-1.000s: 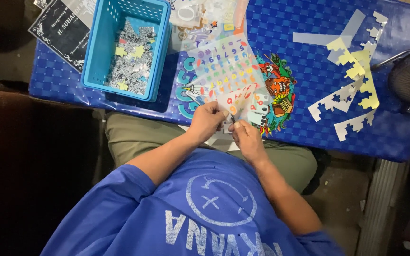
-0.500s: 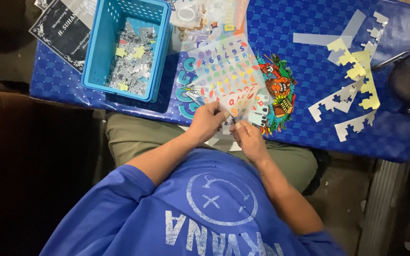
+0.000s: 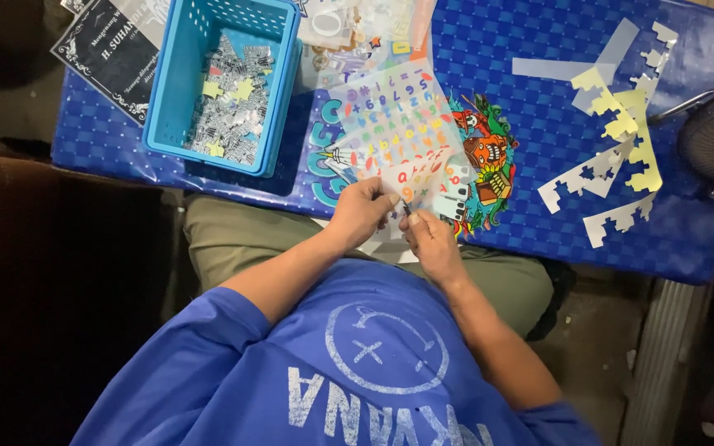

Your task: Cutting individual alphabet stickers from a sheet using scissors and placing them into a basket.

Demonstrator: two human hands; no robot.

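Up and to the left of our grip sits a blue basket [image 3: 177, 91] of cut scraps; far to the right lie pale backing strips [image 3: 613, 140]. The sticker sheet [image 3: 398, 136] runs lengthwise away from us over the blue table [image 3: 539, 49], its near edge at our fingers. Our left hand [image 3: 363, 212] pinches that edge; our right hand [image 3: 429, 239], fingers curled, touches it, though we cannot tell whether it grips.

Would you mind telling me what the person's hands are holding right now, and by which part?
Both the left hand and the right hand pinch the near edge of a clear sticker sheet of coloured shapes; whether the right fingers also hold a peeled sticker cannot be told.
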